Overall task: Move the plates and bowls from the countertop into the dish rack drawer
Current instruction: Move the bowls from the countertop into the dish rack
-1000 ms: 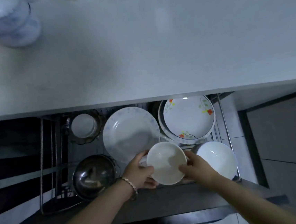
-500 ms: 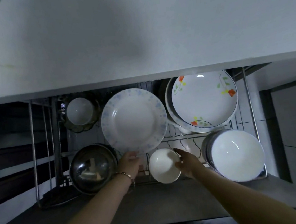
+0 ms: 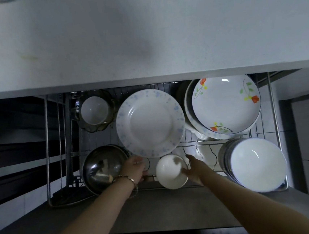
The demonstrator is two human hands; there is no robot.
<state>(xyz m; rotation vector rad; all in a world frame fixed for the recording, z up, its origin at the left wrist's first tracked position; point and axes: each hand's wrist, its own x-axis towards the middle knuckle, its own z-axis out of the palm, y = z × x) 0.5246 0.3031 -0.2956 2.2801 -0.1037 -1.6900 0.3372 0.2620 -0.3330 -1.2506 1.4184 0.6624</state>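
Note:
The dish rack drawer [image 3: 272, 105] stands pulled out below the countertop [image 3: 142, 33]. My right hand [image 3: 194, 169] pinches the right rim of a small white bowl [image 3: 169, 174], which sits low in the rack's front row. My left hand [image 3: 134, 168] hovers just left of that bowl, under the edge of a blue-speckled plate [image 3: 150, 123], with its fingers loosely curled and nothing seen in them. At the back right lie flower-patterned plates [image 3: 226, 104]. A stack of white bowls [image 3: 256, 163] fills the front right.
A steel bowl [image 3: 102, 169] sits front left in the rack, touching my left wrist. A white cup in a glass dish [image 3: 94, 111] stands back left. The rim of a dish [image 3: 3, 0] shows at the countertop's far left. Dark cabinet fronts flank the drawer.
The small bowl went from in front of the drawer down into the rack's front row. My left hand let go of it and moved left; my right hand still holds its rim.

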